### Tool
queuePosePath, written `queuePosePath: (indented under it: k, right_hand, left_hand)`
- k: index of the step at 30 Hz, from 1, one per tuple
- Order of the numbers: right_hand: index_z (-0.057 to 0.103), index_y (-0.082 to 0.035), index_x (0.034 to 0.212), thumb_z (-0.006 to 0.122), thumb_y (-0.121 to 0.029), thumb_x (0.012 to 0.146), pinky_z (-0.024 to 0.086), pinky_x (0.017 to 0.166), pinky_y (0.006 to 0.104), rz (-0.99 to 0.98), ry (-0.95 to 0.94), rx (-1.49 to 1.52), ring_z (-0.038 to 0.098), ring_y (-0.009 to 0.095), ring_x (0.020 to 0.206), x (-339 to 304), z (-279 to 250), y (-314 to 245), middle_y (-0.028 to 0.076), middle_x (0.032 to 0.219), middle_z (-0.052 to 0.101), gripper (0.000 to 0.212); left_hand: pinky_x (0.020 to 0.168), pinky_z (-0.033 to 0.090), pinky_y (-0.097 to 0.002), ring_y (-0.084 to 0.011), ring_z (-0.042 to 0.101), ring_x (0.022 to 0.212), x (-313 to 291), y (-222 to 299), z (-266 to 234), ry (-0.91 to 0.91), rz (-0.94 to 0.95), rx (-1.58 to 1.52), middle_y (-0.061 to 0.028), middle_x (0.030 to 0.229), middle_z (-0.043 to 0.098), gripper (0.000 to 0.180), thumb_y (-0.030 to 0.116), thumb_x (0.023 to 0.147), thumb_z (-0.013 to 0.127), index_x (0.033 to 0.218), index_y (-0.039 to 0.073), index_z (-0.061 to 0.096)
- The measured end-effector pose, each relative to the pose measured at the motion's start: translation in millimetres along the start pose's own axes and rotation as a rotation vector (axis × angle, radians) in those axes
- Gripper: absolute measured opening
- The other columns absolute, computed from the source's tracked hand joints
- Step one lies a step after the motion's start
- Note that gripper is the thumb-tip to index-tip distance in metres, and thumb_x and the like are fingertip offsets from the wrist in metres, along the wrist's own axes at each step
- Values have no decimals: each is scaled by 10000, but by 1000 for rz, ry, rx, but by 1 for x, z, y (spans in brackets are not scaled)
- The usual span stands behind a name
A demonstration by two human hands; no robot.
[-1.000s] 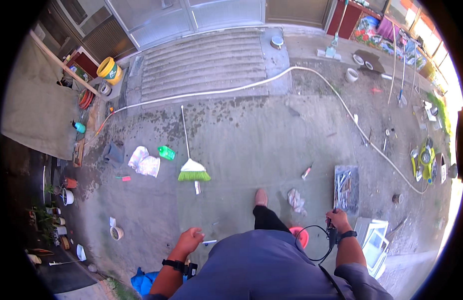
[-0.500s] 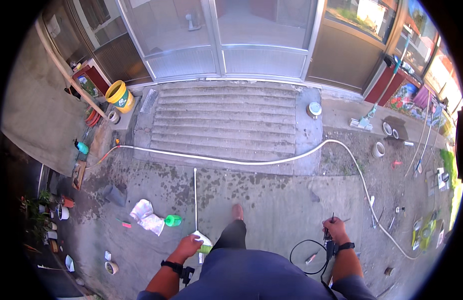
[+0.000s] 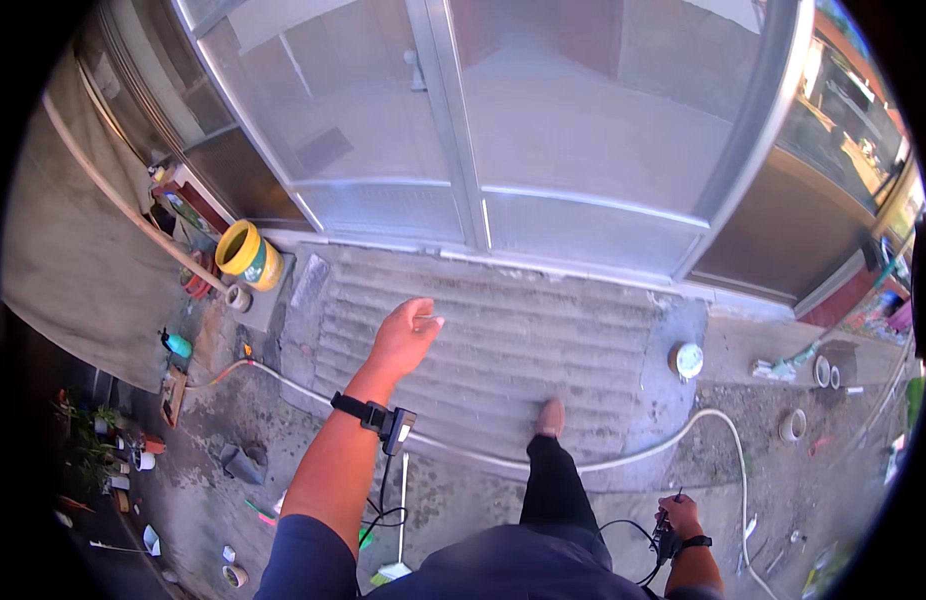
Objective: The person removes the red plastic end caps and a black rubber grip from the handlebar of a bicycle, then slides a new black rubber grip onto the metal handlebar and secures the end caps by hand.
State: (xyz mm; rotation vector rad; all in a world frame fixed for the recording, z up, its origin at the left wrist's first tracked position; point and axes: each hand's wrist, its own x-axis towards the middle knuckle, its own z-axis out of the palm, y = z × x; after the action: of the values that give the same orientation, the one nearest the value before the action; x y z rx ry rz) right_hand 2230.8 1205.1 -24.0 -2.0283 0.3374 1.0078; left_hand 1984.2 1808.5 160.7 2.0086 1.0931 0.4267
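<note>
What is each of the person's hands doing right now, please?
Left hand: raised toward the glass door, fingers loosely curled, holding nothing.
Right hand: closed around a small dark tool with a black cable.

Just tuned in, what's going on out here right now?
A person is stepping onto a ribbed concrete ramp that leads to glass doors. The left hand is raised, open and empty, towards the doors. The right hand hangs low, gripping a dark tool with a black cable. A white hose crosses the ground.
</note>
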Motion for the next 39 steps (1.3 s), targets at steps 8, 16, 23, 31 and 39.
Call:
queuePosePath:
  k: [8,16,23,31,39]
  right_hand:
    - [631,-10,864,734,-133,843,510,546,291,-340,-194,-262,643,142,595,100,101,-328,54,724,665,161]
    - [627,-9,908,743,-89,841,501,572,282,-430,-337,-237,645,145,631,129,187,-513,57,758,666,157]
    - [648,-30,882,770,-127,840,500,572,277,-350,-384,-240,647,124,637,104,218,-585,35,745,670,161]
    - [641,-16,907,766,-98,841,511,606,276,-338,-500,-336,657,141,663,116,250,-640,52,787,679,163]
    - [653,-16,920,770,-132,833,503,630,273,-526,-784,-649,631,106,698,94,323,-713,46,816,681,187]
  left_hand:
    - [1051,445,-370,-270,553,1283,229,104,-51,233,4,-478,-193,1380,571,554,211,931,687,1387,-41,499]
    - [1127,370,-381,-272,416,1402,369,153,-91,339,50,-571,-205,1500,433,642,158,935,667,1468,-49,375]
    - [1132,367,-425,-272,409,1407,426,156,-92,323,86,-616,-158,1489,439,674,90,899,667,1480,-26,346]
    - [1094,386,-476,-259,468,1348,429,148,-93,360,-29,-537,-145,1407,506,679,133,846,738,1413,-21,400]
    - [996,470,-388,-221,583,1143,347,134,-106,482,-162,-425,-142,1201,609,637,212,799,828,1284,-28,492]
